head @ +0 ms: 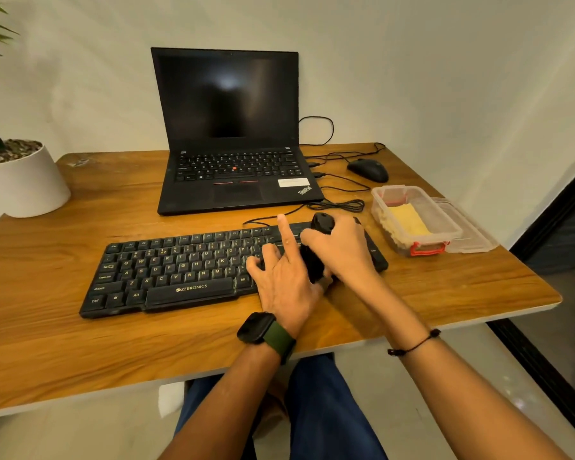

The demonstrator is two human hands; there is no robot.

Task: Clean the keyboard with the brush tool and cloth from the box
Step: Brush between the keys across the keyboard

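- The black brush tool [316, 250] is clasped in the right hand [341, 247], the grip curled around its body; the tool's rounded top is seen just above the knuckles.
- The tool is held over the right end of the black keyboard [180, 270], which is laid flat on the wooden counter [80, 343].
- The left hand [279, 277] is placed just beside the right grip, fingers spread and straight, resting on the keys; the index finger is raised.
- The clear box [415, 220] is located to the right of the right grip, lid off and set beside it; the yellow cloth [409, 220] is contained inside.
- A laptop [233, 134] is positioned beyond both hands, and a mouse [367, 169] beyond the box.
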